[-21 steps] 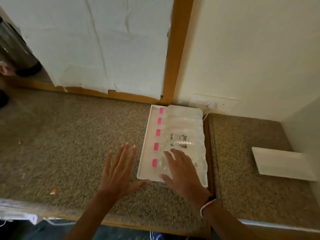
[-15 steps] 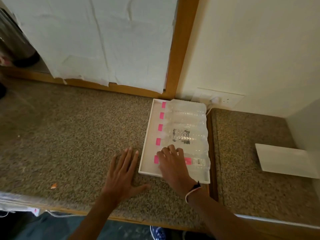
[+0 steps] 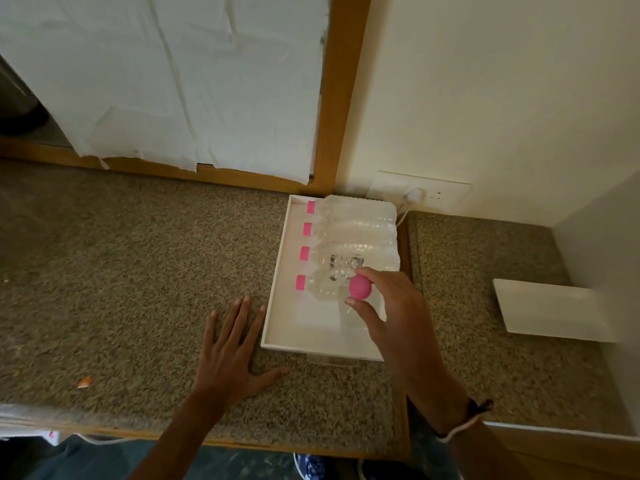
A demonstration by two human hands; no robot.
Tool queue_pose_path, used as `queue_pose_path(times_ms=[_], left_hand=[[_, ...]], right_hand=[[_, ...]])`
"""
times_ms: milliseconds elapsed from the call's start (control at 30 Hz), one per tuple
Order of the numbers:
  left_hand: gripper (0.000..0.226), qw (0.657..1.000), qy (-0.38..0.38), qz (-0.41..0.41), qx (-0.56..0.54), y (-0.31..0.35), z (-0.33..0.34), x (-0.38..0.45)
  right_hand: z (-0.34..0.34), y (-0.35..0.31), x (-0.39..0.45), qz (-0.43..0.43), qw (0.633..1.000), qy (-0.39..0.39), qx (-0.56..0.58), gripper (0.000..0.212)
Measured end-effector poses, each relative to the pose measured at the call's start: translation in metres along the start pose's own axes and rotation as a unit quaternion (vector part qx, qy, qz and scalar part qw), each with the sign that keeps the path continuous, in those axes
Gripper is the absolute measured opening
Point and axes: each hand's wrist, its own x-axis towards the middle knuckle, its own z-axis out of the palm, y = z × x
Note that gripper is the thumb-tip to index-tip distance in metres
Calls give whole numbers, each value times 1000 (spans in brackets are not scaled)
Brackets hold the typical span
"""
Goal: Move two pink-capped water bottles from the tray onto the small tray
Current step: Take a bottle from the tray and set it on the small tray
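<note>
A white tray (image 3: 294, 327) lies on the speckled counter against the back wall. Several clear water bottles (image 3: 356, 233) with pink caps lie side by side in it, caps to the left. My right hand (image 3: 391, 313) is closed around the neck of one bottle (image 3: 349, 317), lifted upright over the tray's near end, its round pink cap facing me. My left hand (image 3: 232, 348) rests flat on the counter just left of the tray, fingers spread, holding nothing. The small white tray (image 3: 550, 313) sits empty at the right, beside a white wall panel.
A wooden strip divides the counter between the two trays. A wall socket (image 3: 420, 194) with a plugged cable sits behind the large tray. A small orange scrap (image 3: 85, 382) lies near the counter's front edge. A dark container stands at far left.
My right hand went from pressing on the nearest bottle to gripping it and lifting it upright off the tray. The left hand settled flat on the counter.
</note>
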Motion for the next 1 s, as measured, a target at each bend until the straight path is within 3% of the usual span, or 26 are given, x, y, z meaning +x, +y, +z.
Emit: queue_pose_path(times_ms=[233, 500, 733, 1000], left_hand=[[112, 999, -43, -22, 1, 5, -6, -3], [128, 997, 18, -68, 5, 44, -50, 25], [121, 997, 70, 13, -8, 164, -60, 80], [120, 993, 79, 76, -31, 301, -26, 138]], right_hand=[[-7, 16, -5, 24, 997, 19, 66, 44], [-51, 37, -8, -14, 979, 119, 166, 47], [-121, 100, 1, -38, 969, 142, 200, 40], [-186, 209, 3, 15, 976, 154, 150, 44]])
